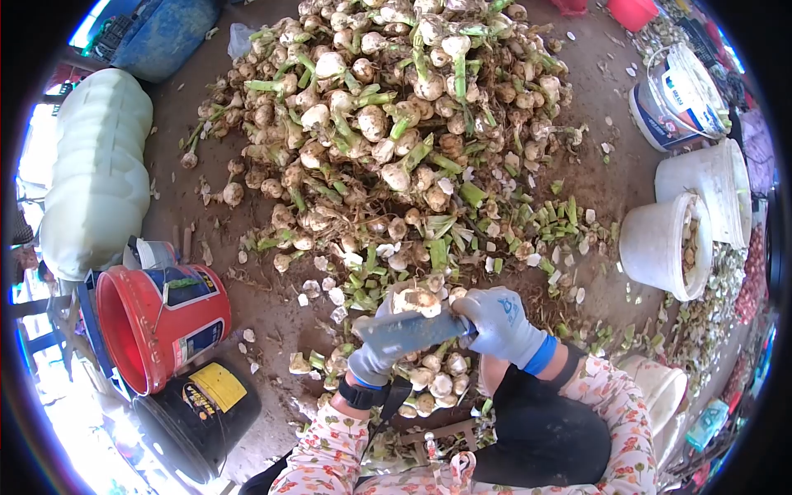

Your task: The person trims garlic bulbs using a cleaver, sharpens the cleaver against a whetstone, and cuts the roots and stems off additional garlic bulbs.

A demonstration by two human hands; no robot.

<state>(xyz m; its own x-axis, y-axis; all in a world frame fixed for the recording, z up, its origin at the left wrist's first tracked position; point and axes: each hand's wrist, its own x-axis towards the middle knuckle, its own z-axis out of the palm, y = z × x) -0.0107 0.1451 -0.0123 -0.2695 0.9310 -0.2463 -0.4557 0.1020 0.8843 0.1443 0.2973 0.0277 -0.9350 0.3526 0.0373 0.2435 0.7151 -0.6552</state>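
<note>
My left hand (pixel 373 356), in a grey glove with a blue cuff, is closed around a garlic bulb (pixel 417 302), with its fingers partly hidden behind the blade. My right hand (pixel 505 323), gloved the same way, grips the handle of a wide, flat-bladed knife (pixel 412 332). The dark blade lies across the front of the left hand, just below the bulb; whether it touches the bulb I cannot tell. Beneath the hands lies a small heap of trimmed garlic bulbs (pixel 441 384). Ahead rises a large pile of garlic (pixel 371 124) with roots and green stalks still on.
Cut green stalks (pixel 561 216) litter the ground before the pile. At left are a red bucket (pixel 198 309), a black bucket (pixel 198 421) and a large pale plastic container (pixel 99 173). White buckets (pixel 652 247) stand at right, one holding garlic. Garlic scraps (pixel 722 322) spread beyond them.
</note>
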